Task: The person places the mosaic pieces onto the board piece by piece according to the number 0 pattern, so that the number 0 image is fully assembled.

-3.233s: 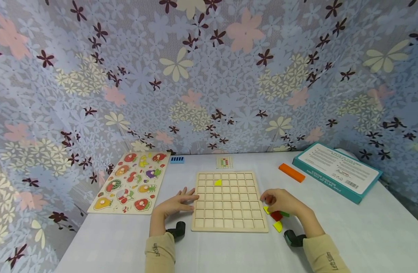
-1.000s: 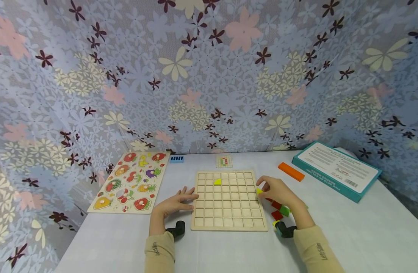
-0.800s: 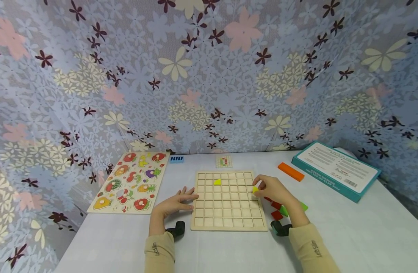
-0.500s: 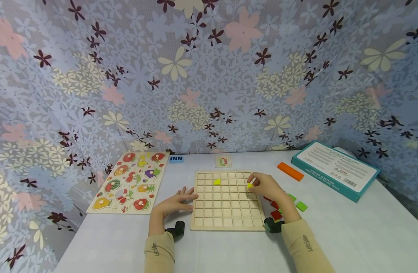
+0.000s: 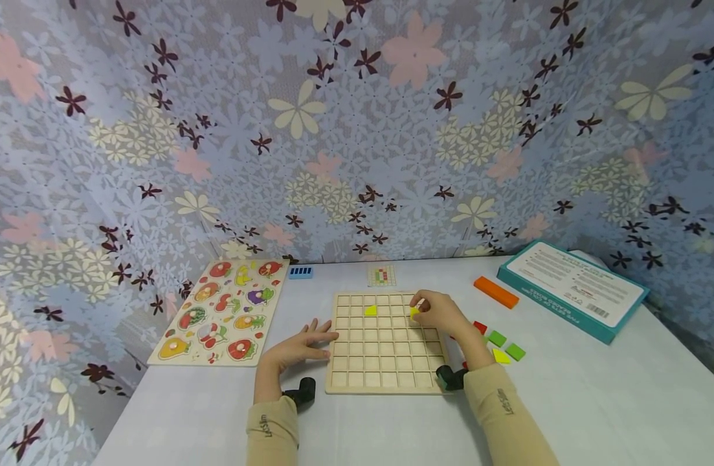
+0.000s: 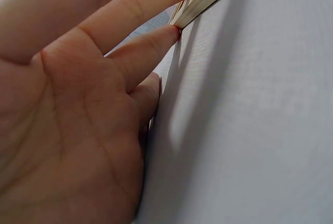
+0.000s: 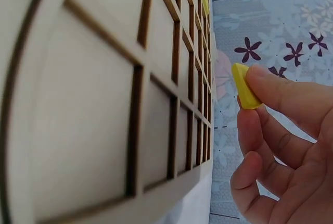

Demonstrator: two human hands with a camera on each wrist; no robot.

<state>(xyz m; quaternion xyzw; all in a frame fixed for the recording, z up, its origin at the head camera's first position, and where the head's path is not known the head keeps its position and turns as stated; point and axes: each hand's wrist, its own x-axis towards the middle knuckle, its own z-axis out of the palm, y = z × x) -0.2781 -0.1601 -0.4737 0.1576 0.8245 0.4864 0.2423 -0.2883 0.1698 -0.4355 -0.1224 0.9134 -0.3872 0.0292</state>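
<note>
The flowered curtain (image 5: 345,129) fills the whole backdrop, and below it runs the white table (image 5: 368,430). Over on the far right lies the teal box (image 5: 572,291), its white label facing up; across on the left, the fruit puzzle (image 5: 219,317), bright with pictures. Between them, centre stage, sits the wooden grid board (image 5: 391,391).

And here are the hands! The left hand (image 5: 298,347) is at the board's left edge, fingers stretched and spread, fingertips touching the wood and gripping nothing. The right hand (image 5: 441,314) is over the upper right part of the board, thumb and fingertips closed in a pinch on a yellow piece (image 7: 245,87), and the right wrist view has that piece held clear of the surface, tilted on edge.

Near the box lies the orange block (image 5: 496,293); the small grid card (image 5: 382,276) is behind the board, the blue block (image 5: 301,273) beside the puzzle's top corner. Right of the board, two green tiles (image 5: 515,352), a loose yellow tile (image 5: 501,356) and some red tiles (image 5: 480,327), partly hidden by the arm. One more yellow tile (image 5: 371,310) sits in the board, second row down, third column from the left.
</note>
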